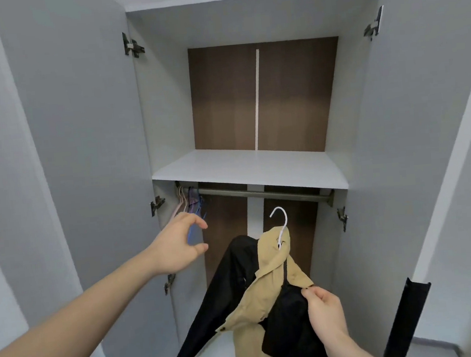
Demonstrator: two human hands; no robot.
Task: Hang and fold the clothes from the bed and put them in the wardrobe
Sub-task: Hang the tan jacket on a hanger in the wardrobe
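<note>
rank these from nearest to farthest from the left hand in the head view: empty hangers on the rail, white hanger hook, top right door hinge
1. empty hangers, right by the left hand, at the rail's left end
2. white hanger hook, to the right, below the rail
3. top right door hinge, far up right

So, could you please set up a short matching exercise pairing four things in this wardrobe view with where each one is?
Things:
1. white hanger
2. spare hangers
3. right hand
4. left hand

Places:
A. bunched at the rail's left end
B. gripping the tan and black garment
C. hook just below the rail
D. reaching towards the rail's left end, holding nothing

Pairs: 1-C, 2-A, 3-B, 4-D
</note>
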